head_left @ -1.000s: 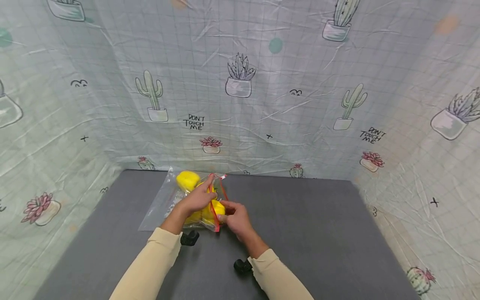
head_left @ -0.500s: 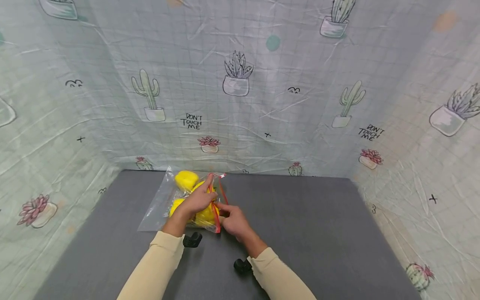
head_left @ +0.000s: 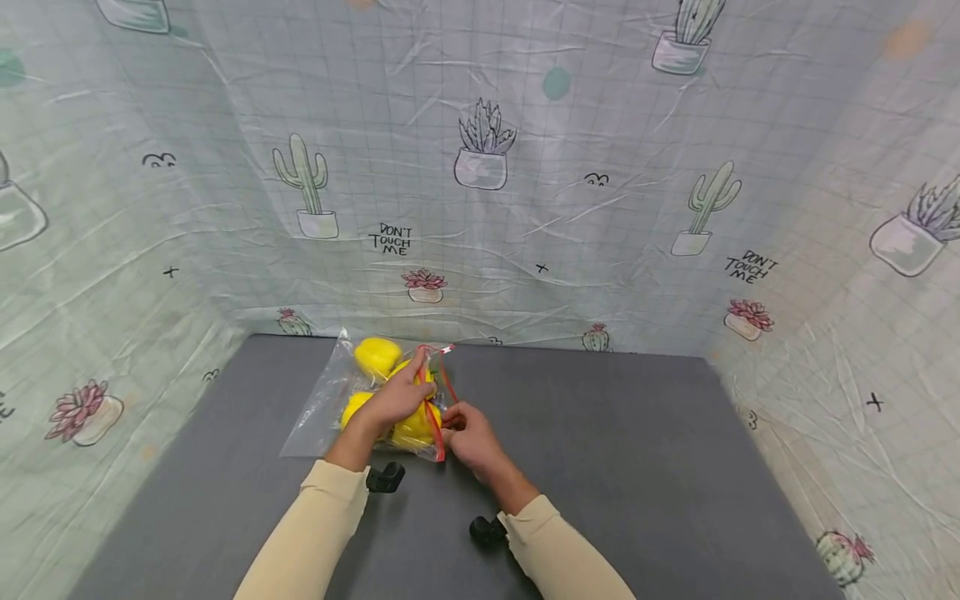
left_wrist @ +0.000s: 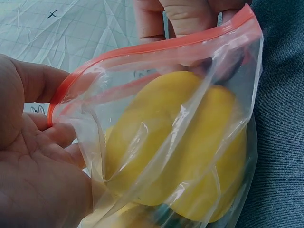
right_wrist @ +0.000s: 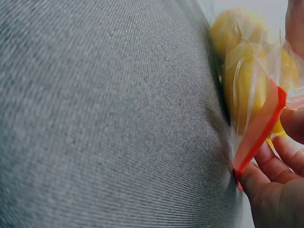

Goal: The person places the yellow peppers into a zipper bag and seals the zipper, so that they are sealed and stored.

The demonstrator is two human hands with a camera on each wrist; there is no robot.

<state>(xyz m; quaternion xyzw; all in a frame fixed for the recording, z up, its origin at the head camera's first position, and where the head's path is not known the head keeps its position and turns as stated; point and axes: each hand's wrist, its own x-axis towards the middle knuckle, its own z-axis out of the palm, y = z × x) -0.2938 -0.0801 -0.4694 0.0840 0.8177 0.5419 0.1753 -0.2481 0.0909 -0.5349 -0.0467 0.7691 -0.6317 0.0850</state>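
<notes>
On the grey tabletop (head_left: 615, 467) near the cactus-print backdrop (head_left: 525, 208) lies one clear zip bag (head_left: 330, 400) holding three yellow peppers (head_left: 377, 356), its red seal (left_wrist: 156, 47) pinched by the left hand (head_left: 393, 400) and the right hand (head_left: 468, 437).

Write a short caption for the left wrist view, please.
Both hands pinch the red zip strip of a clear bag holding yellow peppers.

A grey mat (head_left: 615, 467) covers the work surface. Pale, creased cloth (head_left: 525, 167) stands around it on three sides, printed with a grid, potted cacti, succulents, pink flowers and the words "DON'T TOUCH ME" (head_left: 390, 240).
</notes>
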